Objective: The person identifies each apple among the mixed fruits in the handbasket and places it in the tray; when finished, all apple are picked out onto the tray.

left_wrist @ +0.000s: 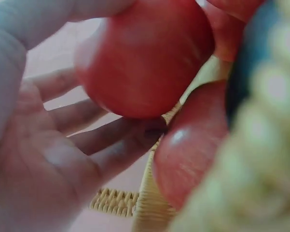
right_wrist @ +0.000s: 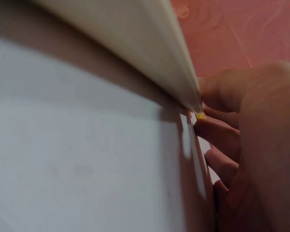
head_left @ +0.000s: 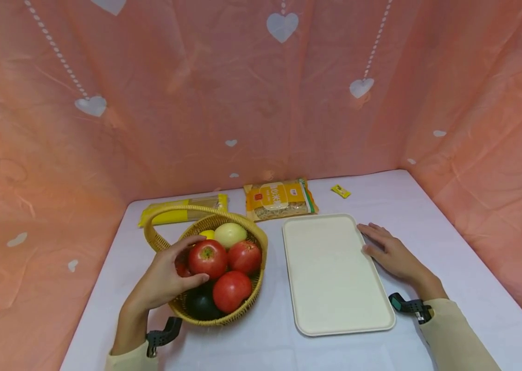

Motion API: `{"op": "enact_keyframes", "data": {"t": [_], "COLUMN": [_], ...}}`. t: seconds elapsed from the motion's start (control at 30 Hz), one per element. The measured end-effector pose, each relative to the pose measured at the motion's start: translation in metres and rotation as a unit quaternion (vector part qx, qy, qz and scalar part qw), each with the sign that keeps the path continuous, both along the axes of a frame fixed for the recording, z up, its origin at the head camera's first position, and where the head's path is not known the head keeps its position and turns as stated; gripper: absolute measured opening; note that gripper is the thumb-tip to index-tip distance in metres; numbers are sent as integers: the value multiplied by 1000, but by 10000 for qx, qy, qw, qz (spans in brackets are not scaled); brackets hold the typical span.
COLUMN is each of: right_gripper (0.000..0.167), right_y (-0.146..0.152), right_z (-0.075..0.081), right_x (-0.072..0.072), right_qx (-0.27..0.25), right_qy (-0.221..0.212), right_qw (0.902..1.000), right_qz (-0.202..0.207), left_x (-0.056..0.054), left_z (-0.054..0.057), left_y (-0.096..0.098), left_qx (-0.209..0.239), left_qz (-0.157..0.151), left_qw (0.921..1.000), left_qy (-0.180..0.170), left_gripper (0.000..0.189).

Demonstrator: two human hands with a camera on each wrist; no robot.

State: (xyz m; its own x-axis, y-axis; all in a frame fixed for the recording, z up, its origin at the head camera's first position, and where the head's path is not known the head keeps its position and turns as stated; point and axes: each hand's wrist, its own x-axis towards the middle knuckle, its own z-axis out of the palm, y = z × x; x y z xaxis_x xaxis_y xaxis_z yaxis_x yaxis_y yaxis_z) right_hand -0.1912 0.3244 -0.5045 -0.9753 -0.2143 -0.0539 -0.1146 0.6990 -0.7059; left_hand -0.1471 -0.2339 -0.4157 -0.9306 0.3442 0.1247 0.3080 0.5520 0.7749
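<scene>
My left hand reaches into the wicker basket and grips a round red fruit between the thumb and fingers. In the left wrist view this red fruit rests against the fingers, above another red fruit in the basket. Two more red fruits, a pale round one, something yellow and a dark round one lie around it. On the other side, my right hand touches the right edge of a cream tray with extended fingers; its thumb meets the rim.
Behind the basket lies a yellow pack of thin sticks, partly covered by the basket's arched handle. An orange food bag and a small yellow packet are near the back edge. Pink cloth surrounds the white table.
</scene>
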Motion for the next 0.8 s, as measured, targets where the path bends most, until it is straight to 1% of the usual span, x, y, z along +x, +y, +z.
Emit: {"op": "enact_keyframes", "data": {"t": [0.13, 0.23, 0.33, 0.43, 0.5, 0.57, 0.67, 0.8], "right_gripper": [68, 68, 67, 66, 66, 66, 66, 67], "right_y": [-1, -2, -1, 0, 1, 2, 2, 1], "right_z": [1, 2, 2, 2, 1, 1, 0, -1], "right_x": [0, 0, 0, 0, 0, -1, -1, -2], "right_qx": [8, 17, 2, -9, -4, 6, 27, 16], "right_qy": [-86, -110, -87, -49, -29, -6, 4, -24], "right_qw": [10000, 9999, 10000, 10000, 10000, 10000, 10000, 10000], "right_qz": [-18, -22, -13, 22, 40, 54, 57, 50], "left_x": [7, 15, 23, 30, 33, 35, 35, 31], "left_z": [2, 8, 16, 23, 28, 31, 34, 35], "left_y": [-1, 0, 7, 17, 26, 35, 52, 73], "left_qx": [377, 901, 1443, 1791, 1913, 1998, 2008, 1872], "left_qz": [141, 18, -378, -875, -1150, -1308, -1383, -1407], "left_qw": [9992, 9959, 9888, 9798, 9746, 9708, 9693, 9710], "left_qy": [-27, -42, 74, 180, 201, 200, 301, 480], "left_gripper": [79, 78, 78, 79, 80, 81, 82, 80]}}
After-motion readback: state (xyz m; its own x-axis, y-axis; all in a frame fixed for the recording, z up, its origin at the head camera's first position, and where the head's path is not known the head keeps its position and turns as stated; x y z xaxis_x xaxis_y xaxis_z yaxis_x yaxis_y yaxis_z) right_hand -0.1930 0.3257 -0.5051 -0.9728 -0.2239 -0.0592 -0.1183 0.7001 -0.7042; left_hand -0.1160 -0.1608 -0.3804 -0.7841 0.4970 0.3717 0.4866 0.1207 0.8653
